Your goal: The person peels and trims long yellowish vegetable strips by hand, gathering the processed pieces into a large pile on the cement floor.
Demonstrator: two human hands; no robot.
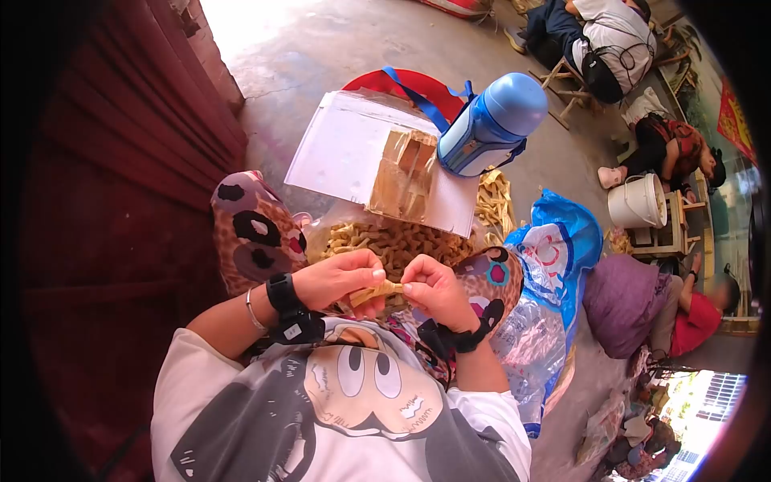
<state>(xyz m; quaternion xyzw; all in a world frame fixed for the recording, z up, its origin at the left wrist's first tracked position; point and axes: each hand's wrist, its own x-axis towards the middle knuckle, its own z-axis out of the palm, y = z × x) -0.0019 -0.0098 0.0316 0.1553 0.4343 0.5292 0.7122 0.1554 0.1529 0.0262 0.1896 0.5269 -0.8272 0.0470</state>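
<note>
In front of my chest, my left hand and my right hand pinch a pale yellow, flat strip between them. It looks soft and folded; its exact kind is unclear. Below and beyond my hands, between my knees, lies a heap of small tan knotted pieces. Longer yellow strips lie to the right of the heap. A white board rests over the far side, bearing a brown taped block and a blue flask with a strap.
A red round rim shows behind the board. Beside my right leg hangs a blue-and-clear plastic bag. A dark red wall-like panel borders my left. Several people sit at right, near a white bucket and a purple sack.
</note>
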